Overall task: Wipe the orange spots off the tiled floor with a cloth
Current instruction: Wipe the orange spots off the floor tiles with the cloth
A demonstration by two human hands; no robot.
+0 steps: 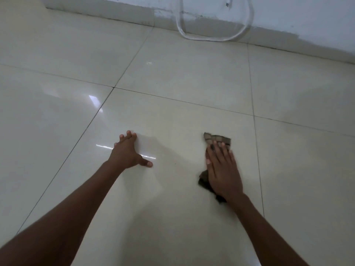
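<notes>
My right hand (221,167) lies flat on a brown checked cloth (216,138), pressing it onto the glossy cream tiled floor (172,121). The cloth shows beyond my fingertips and beside my wrist; the part under my palm is hidden. My left hand (127,150) rests on the same tile to the left, fingers spread, palm down, holding nothing. I see no orange spots on the tiles; a tiny dark speck (175,163) lies between my hands.
A white wall with a grey painted base (288,33) runs along the far side. A loop of clear hose (215,38) hangs from above and touches the floor by the wall. Dark grout lines cross the tiles.
</notes>
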